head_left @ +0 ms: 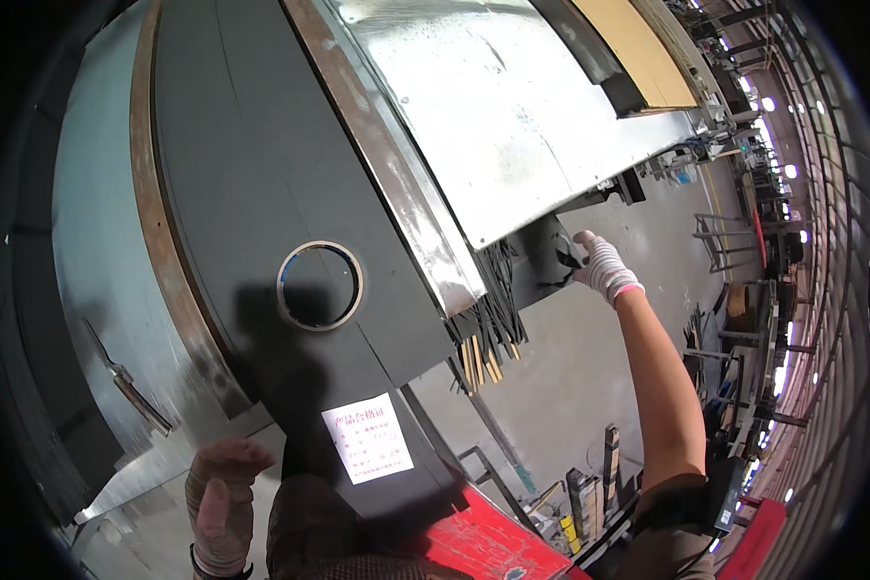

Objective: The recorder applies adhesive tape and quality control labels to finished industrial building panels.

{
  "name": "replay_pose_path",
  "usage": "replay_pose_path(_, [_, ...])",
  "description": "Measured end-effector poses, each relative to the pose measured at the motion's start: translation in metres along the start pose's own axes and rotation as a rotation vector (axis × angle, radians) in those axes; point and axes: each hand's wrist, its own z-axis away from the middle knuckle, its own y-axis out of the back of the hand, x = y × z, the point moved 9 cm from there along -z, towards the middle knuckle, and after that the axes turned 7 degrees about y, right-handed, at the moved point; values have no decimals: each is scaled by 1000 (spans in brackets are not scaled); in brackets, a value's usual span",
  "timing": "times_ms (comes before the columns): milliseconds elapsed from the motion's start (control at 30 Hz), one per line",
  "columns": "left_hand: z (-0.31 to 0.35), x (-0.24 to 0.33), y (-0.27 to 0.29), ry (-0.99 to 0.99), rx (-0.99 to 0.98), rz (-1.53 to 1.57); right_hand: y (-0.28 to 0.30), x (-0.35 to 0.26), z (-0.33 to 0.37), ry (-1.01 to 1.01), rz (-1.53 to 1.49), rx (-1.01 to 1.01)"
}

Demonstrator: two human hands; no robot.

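While right hand [604,266], gloved, closes on dark strap end [551,256] by the shiny steel sheet [512,106] edge | left hand [220,507] half open, empty, low by the white label [367,438] | risk: strap slips, sheet edge nicks glove, full-stretch reach weakens grip.

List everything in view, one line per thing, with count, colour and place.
Round panel: one, dark grey, brown-rimmed, fills left and centre.
Ring-edged hole: one, in the panel's middle.
Paper label: one, white with red print, low on the panel.
Metal sheet: one, silvery, top centre.
Strips: a bundle, black and tan, under the sheet's edge.
Red piece: one, bottom centre.
Right hand: gloved, at the dark part beneath the sheet.
Left hand: gloved, raised, lower left.
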Motion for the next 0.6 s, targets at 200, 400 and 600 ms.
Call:
replay_pose_path(200, [-1,-9,-4,20,-20,31,0,11,1,351,774,49])
replay_pose_path(400, [0,-16,0,37,-14,20,-48,103,-15,136,928,-486])
replay_pose_path(600, [2,-19,6,76,25,-9,-53,95,16,-135,448,-198])
